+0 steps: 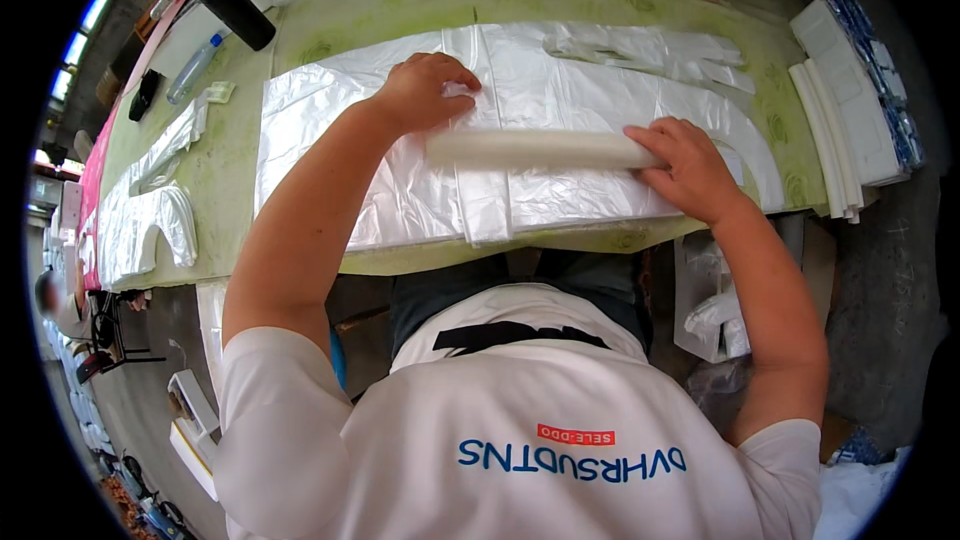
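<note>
A wide sheet of clear plastic film (560, 90) lies flat across the green worktable (230, 170), with a folded strip running down its middle. My left hand (425, 90) presses on the film near its far edge, fingers curled. My right hand (685, 165) grips the right end of a white rolled tube (535, 149) that lies crosswise on the film between the two hands.
More cut plastic pieces (150, 215) lie at the table's left. A clear bottle (193, 67) and black bars (236, 12) stand at the far left. White stacked packs (845, 110) sit at the right edge. A white stapler-like tool (190, 420) is below left.
</note>
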Demonstrator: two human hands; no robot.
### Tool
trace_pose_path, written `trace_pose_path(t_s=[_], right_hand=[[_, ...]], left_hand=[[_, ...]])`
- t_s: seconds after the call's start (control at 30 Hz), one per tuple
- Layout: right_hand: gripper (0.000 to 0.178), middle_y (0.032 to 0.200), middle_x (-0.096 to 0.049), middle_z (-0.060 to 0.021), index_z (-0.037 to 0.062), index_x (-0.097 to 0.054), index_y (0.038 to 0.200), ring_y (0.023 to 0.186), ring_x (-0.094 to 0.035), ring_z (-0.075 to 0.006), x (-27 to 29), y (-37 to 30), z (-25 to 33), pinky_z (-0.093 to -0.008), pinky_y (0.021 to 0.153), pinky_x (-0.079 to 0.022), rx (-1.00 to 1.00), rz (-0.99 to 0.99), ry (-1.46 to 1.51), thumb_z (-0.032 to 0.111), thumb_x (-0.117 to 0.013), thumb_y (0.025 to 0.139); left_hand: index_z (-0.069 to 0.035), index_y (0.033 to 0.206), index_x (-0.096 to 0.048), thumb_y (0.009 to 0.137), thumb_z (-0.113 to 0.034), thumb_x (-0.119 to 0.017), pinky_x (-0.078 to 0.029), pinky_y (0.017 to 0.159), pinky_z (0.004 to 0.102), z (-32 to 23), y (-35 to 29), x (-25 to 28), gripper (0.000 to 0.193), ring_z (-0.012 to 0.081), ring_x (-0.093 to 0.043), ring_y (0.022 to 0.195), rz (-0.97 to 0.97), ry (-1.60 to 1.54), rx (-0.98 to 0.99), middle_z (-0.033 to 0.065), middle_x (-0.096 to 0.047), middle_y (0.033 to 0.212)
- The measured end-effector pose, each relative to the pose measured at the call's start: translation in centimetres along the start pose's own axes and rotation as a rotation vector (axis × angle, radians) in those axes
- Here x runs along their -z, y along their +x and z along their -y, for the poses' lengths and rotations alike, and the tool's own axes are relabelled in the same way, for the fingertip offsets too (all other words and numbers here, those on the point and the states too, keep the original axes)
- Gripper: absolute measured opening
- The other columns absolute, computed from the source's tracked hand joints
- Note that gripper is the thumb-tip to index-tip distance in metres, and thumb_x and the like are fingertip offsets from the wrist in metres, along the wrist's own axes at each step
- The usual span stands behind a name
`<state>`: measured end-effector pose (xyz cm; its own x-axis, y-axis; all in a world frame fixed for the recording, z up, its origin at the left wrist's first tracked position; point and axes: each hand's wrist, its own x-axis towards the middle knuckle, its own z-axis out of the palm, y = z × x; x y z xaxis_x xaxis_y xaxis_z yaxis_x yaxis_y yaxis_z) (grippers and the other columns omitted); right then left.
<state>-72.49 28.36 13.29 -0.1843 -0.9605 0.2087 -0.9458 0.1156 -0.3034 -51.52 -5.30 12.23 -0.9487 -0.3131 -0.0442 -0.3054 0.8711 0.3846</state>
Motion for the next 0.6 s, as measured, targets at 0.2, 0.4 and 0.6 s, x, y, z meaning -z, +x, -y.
trace_pose_path(t_s=[0.2,0.4,0.6], right_hand=[[0.054,0.114,-0.061,-0.0107,0.0157,-0.068,0.127,0.106,-0.057,-0.0332,2.8,-4.8,0.0,-0.0413,0.095,-0.047,0.067,0.136,0.034,0.009,-0.078,0.074],[0.055,0.117,-0.060,-0.0110,0.0121,-0.064,0.132,0.109,-0.059,-0.0317,2.5,-5.8,-1.9,-0.0380,0.094,-0.051,-0.335,-0.144,0.284,0.007,-0.075,0.079],[0.058,0.127,-0.056,-0.0123,0.0142,-0.061,0.136,0.116,-0.054,-0.0335,0.2,-2.6,-4.9,-0.0441,0.105,-0.043,-0.355,-0.200,-0.171,0.018,-0.077,0.080]], left_hand=[[-0.017,0.117,-0.071,0.084,-0.021,-0.071,-0.036,0.114,0.0430,1.2,-1.6,-2.0,0.034,0.0308,-0.051,0.128,-0.249,-0.025,-0.126,0.0070,-0.063,0.126],[-0.012,0.142,-0.055,0.078,-0.020,-0.073,-0.021,0.122,0.0543,-1.1,-8.8,-1.0,0.067,0.0360,-0.036,0.146,-0.232,0.065,-0.408,0.0120,-0.049,0.150],[-0.013,0.149,-0.046,0.070,-0.021,-0.081,-0.015,0.124,0.0580,-5.3,-13.4,-4.1,0.087,0.0309,-0.032,0.149,0.056,0.128,-0.318,0.0085,-0.043,0.156]])
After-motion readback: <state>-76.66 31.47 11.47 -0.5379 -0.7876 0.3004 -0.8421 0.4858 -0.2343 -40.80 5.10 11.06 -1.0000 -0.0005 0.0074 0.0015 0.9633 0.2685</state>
